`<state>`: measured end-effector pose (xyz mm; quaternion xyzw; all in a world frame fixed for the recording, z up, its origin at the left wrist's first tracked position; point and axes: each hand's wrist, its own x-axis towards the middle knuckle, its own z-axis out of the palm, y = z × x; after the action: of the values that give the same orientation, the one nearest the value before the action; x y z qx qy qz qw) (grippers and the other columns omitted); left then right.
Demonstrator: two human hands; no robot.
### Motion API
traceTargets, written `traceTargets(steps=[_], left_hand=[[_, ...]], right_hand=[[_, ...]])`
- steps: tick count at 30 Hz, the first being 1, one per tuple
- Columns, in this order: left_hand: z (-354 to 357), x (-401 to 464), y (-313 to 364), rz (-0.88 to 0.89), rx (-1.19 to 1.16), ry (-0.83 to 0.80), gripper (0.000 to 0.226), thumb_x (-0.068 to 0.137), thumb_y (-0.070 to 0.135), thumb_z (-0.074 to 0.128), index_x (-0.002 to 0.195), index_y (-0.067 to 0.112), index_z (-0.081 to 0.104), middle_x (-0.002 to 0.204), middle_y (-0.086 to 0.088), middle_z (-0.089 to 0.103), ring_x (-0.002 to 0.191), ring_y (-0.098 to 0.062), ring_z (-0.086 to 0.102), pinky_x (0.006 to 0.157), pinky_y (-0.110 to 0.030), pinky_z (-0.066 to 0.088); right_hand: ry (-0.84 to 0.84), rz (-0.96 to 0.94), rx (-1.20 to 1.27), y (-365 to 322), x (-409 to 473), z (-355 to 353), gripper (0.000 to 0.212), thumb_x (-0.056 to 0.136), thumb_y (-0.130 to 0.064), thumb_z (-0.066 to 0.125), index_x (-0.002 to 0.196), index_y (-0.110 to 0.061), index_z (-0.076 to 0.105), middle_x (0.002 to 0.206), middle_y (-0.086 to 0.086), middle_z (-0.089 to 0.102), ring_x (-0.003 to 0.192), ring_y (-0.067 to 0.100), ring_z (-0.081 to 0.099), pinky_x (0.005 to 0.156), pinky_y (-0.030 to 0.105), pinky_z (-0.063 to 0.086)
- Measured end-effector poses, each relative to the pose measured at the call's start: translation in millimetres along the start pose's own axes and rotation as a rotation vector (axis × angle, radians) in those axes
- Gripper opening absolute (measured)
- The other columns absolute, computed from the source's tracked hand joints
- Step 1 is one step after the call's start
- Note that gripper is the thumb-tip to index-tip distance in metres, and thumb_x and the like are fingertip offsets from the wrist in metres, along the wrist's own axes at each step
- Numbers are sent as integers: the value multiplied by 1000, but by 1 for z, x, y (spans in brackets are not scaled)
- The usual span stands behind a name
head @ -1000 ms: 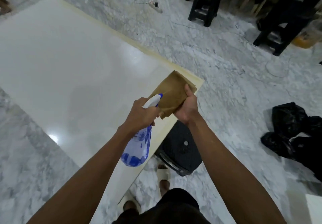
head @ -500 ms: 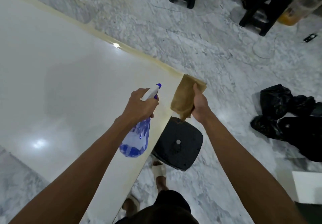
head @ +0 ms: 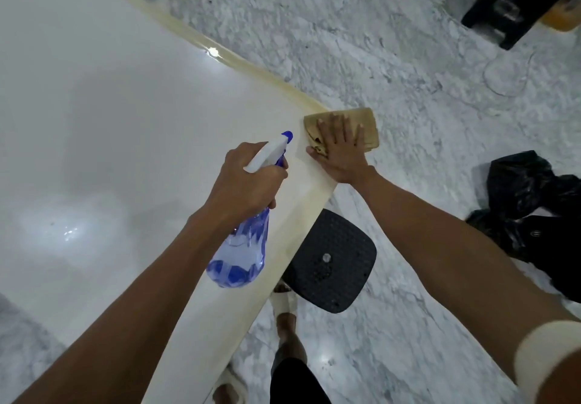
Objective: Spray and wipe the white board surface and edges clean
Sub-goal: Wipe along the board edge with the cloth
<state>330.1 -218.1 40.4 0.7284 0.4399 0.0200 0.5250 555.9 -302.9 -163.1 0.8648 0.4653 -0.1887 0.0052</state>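
A large glossy white board (head: 119,114) fills the left of the view, with a yellowed band along its far and right edges. My left hand (head: 246,180) grips the neck of a blue translucent spray bottle (head: 243,246) over the board's right part, its white nozzle pointing toward the corner. My right hand (head: 341,149) lies flat with fingers spread on a tan cloth (head: 367,127), pressing it onto the board's near right corner. Part of the cloth hangs past the edge.
A black perforated stool (head: 333,262) stands under the board's right edge, beside my sandalled feet (head: 283,303). Black plastic bags (head: 531,208) lie on the marble floor at right. Black stools (head: 509,4) and an orange container stand at the top right.
My right hand went from holding the cloth bunched above the corner to laying it flat on the corner with the palm on it. The view has dipped closer to the board.
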Motion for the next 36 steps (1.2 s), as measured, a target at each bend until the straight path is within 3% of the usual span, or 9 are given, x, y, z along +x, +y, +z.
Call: traceTargets(steps=[4, 7, 12, 18, 21, 28, 32, 36], left_hand=[[1, -5, -18, -36, -9, -14, 17, 79, 16, 56, 88, 10, 69, 91, -20, 74, 44, -15, 61, 55, -30, 55], [1, -11, -27, -57, -19, -18, 29, 71, 23, 52, 90, 9, 69, 90, -20, 74, 45, -16, 61, 55, -30, 55], [2, -25, -45, -60, -21, -6, 27, 77, 19, 57, 98, 9, 69, 94, -16, 75, 47, -17, 62, 55, -29, 55], [-1, -57, -67, -57, -32, 18, 32, 79, 22, 60, 106, 8, 69, 95, -14, 75, 53, -20, 64, 57, -30, 55], [-6, -75, -79, -51, -33, 24, 34, 80, 22, 60, 109, 9, 68, 96, -14, 75, 54, -20, 65, 58, -31, 57], [-22, -130, -105, -27, -40, 45, 24, 78, 16, 56, 96, 6, 68, 94, -20, 74, 47, -17, 62, 61, -39, 61], [-38, -161, -125, -29, -49, 80, 25, 75, 15, 56, 93, 3, 68, 93, -23, 74, 42, -14, 62, 60, -39, 60], [-54, -197, -150, -30, -49, 121, 25, 76, 15, 56, 93, 2, 69, 95, -26, 74, 44, -16, 62, 60, -41, 61]], right_hand=[[64, -20, -28, 1, 0, 3, 85, 87, -73, -7, 158, -28, 5, 166, 10, -1, 152, 33, -5, 118, 62, -6], [106, -5, -14, -1, 0, 8, 78, 89, -66, -2, 158, -29, 4, 166, 8, -3, 152, 31, -6, 118, 60, -8], [128, -3, -13, -14, -15, 22, 67, 98, -59, 11, 157, -29, 5, 166, 9, -1, 152, 32, -5, 118, 62, -6], [172, -10, -54, -44, -51, 43, 73, 95, -62, 0, 157, -26, 15, 165, 12, 10, 152, 35, 6, 117, 65, 3], [184, -4, -46, -61, -69, 55, 73, 94, -63, -3, 157, -28, 11, 166, 10, 6, 152, 33, 2, 118, 64, 1], [185, 8, -37, -102, -113, 82, 64, 101, -56, 18, 157, -29, 4, 166, 9, -1, 152, 32, -5, 118, 62, -4], [187, 14, -86, -129, -144, 96, 64, 101, -57, 13, 156, -30, -2, 166, 11, -3, 152, 33, -5, 118, 64, -2], [168, 2, -75, -157, -175, 110, 64, 102, -56, 20, 157, -29, 0, 166, 11, -4, 152, 34, -6, 118, 64, -3]])
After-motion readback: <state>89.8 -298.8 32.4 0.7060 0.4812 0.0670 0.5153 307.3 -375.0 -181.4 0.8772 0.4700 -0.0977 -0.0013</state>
